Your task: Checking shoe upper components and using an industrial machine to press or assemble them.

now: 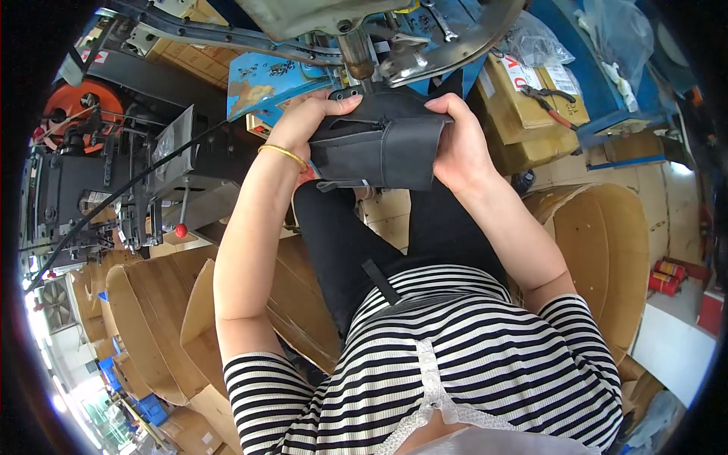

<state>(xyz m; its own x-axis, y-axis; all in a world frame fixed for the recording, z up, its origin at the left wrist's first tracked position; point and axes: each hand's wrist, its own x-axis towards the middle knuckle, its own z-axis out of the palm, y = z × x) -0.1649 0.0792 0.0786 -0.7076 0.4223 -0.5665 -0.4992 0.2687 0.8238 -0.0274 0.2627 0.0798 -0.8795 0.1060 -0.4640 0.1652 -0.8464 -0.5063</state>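
Note:
Both my hands grip a black fabric pouch (pixel 379 152) with a seam and what looks like a zipper across it. My left hand (pixel 307 121) closes on its left edge, thumb on top beside small metal eyelets near the upper left corner. On the right edge, my right hand (pixel 464 144) holds it with the thumb above and the fingers partly hidden behind. The pouch's far edge lies under the metal spindle (pixel 357 57) of a machine (pixel 303 19); whether the two touch, I cannot tell.
A blue machine plate (pixel 265 80) with small dark parts lies to the far left. At right, pliers (pixel 550 102) rest on a cardboard box (pixel 523 114). A lever with a red knob (pixel 180 230) juts out at left. Large cardboard bins (pixel 599 250) stand on both sides.

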